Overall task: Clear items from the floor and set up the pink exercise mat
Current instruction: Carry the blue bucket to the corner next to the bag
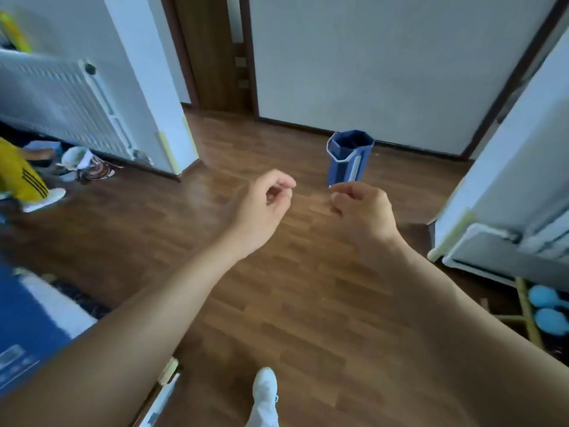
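No pink exercise mat is in view. Both of my bare arms reach forward over the brown wood floor (308, 291). My left hand (264, 208) has its fingers curled in, thumb against the forefinger, and holds nothing. My right hand (360, 211) is seen from the back, with its fingers curled under and nothing visible in them. A blue bucket (349, 157) with a pale wire handle stands upright on the floor just beyond my right fingertips, apart from them and close to the far wall.
A white radiator (58, 100) lines the left wall, with a yellow garment (18, 177), a white bowl (75, 158) and clutter below it. Blue fabric (27, 328) lies at the lower left. White furniture (508, 195) stands right, light-blue dumbbells (546, 306) beneath. My white-socked foot (265, 392) is at the bottom.
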Demonstrator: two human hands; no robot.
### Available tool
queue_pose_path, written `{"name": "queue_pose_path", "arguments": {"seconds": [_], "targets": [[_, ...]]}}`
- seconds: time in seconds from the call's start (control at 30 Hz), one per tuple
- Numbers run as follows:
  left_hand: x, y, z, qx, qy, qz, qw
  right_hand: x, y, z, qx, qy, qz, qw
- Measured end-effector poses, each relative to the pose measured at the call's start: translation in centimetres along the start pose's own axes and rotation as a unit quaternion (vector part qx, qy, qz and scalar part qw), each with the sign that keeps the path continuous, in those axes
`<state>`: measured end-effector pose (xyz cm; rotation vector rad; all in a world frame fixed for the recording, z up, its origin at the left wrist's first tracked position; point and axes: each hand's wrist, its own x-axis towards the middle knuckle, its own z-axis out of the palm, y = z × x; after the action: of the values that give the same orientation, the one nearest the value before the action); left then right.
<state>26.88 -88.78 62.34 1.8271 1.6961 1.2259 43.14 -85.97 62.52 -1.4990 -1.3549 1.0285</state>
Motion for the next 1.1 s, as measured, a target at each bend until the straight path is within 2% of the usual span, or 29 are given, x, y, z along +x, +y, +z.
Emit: {"name": "queue_pose_path", "arguments": {"seconds": [0.23, 0.53, 0.63, 0.87, 1.1], "targets": [[19.4, -4.7, 3.7, 0.026, -0.091, 0.051, 0.994, 18.1, -1.6, 2.2, -0.007, 0.082, 0.020, 0.996], [43.2, -9.6, 14.6, 0.014, -0.150, 0.056, 0.987, 42.2, 0.7, 0.7, -0.003, 0.144, 0.080, 0.986], [51.6, -12.1, 18.5, 0.022, -0.149, 0.032, 0.988, 52.5, 2.2, 1.0, 0.010, 0.147, 0.119, 0.982], [64.4, -18.2, 23.7, 0.039, -0.161, -0.027, 0.986, 67.9, 4.0, 2.7, -0.024, 0.099, 0.182, 0.978], [79.2, -24.1, 29.9, 0.050, -0.205, -0.021, 0.977, 83.2, 5.1, 5.7, -0.020, 0.119, 0.214, 0.969]]}}
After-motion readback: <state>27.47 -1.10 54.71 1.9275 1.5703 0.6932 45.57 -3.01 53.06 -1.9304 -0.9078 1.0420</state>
